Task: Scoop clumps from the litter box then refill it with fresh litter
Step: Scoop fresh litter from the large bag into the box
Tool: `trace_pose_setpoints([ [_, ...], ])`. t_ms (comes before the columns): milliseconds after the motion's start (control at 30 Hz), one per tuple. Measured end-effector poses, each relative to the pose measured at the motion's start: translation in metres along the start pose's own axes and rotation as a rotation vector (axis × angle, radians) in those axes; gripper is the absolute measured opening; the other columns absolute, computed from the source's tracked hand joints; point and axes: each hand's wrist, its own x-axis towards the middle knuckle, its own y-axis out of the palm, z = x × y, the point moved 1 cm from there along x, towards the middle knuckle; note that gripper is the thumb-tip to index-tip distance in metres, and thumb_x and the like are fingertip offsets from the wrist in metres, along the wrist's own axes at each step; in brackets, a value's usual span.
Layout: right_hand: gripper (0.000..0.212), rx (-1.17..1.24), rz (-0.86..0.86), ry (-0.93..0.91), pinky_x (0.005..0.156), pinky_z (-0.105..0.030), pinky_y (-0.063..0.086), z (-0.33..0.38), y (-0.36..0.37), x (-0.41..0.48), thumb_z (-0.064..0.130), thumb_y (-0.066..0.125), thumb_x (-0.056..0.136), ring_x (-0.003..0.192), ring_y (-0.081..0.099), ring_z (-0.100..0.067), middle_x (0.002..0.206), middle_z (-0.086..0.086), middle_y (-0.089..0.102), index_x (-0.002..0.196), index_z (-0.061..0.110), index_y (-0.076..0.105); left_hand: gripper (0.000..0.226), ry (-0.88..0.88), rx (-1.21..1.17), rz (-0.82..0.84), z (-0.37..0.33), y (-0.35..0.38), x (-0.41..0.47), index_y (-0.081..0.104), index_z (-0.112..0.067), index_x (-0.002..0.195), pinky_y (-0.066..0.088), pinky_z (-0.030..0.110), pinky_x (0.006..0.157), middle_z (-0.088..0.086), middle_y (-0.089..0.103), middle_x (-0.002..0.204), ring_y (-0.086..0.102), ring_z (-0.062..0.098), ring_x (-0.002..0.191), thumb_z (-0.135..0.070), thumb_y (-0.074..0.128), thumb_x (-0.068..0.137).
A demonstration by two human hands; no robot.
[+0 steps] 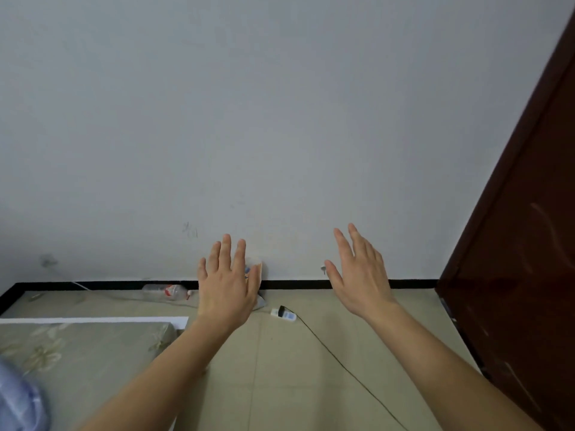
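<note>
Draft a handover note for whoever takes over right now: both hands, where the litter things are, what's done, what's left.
Left hand: open, empty, raised before the wall.
Right hand: open, empty, raised too.
Litter box, scoop, fresh litter: none in view. On the floor by the wall: a plastic bottle lying down and a white adapter with a black cable.
Done: nothing visible.
Left: find the box, scoop the clumps, refill.

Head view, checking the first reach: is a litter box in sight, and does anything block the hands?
No litter box or scoop shows, so no path can be judged. The left hand and right hand are open and empty; a cable crosses the floor below.
</note>
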Motion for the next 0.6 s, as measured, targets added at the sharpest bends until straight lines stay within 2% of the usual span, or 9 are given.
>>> trace_pose_setpoints([
  [200,0.066,0.039,0.088,-0.071,0.118,-0.042,0.019,-0.035,0.041,0.16,0.046,0.032,0.103,0.147,0.017,-0.029,0.165,-0.01,0.001,0.158,0.02,0.006,0.067,-0.079,0.071,0.042,-0.017,0.051,0.139,0.015,-0.02,0.156,0.017,0.051,0.119,0.009,0.008,0.163,0.009,0.028,0.15,-0.053,0.008,0.098],
  [400,0.065,0.083,0.164,-0.122,0.119,-0.042,0.019,-0.015,0.083,0.296,0.046,0.029,0.104,0.148,0.015,-0.027,0.165,-0.009,0.003,0.158,0.021,0.004,0.068,-0.085,0.088,0.033,0.009,0.065,0.246,0.025,-0.019,0.153,0.024,0.052,0.115,0.011,0.02,0.16,0.021,0.03,0.147,-0.054,0.011,0.096],
  [500,0.062,0.074,0.221,-0.162,0.118,-0.041,0.021,0.004,0.123,0.349,0.046,0.028,0.104,0.148,0.017,-0.026,0.164,-0.009,0.009,0.157,0.021,0.008,0.068,-0.13,0.075,0.065,0.038,0.094,0.294,0.021,-0.02,0.154,0.023,0.051,0.116,0.009,0.018,0.161,0.019,0.028,0.148,-0.055,0.01,0.096],
  [600,0.058,0.028,0.287,-0.173,0.115,-0.039,0.027,0.016,0.176,0.392,0.045,0.029,0.104,0.145,0.024,-0.024,0.16,-0.007,0.024,0.155,0.019,0.02,0.065,-0.171,0.038,0.139,0.073,0.139,0.34,0.013,-0.022,0.155,0.018,0.048,0.119,0.007,0.01,0.163,0.013,0.026,0.149,-0.053,0.009,0.099],
])
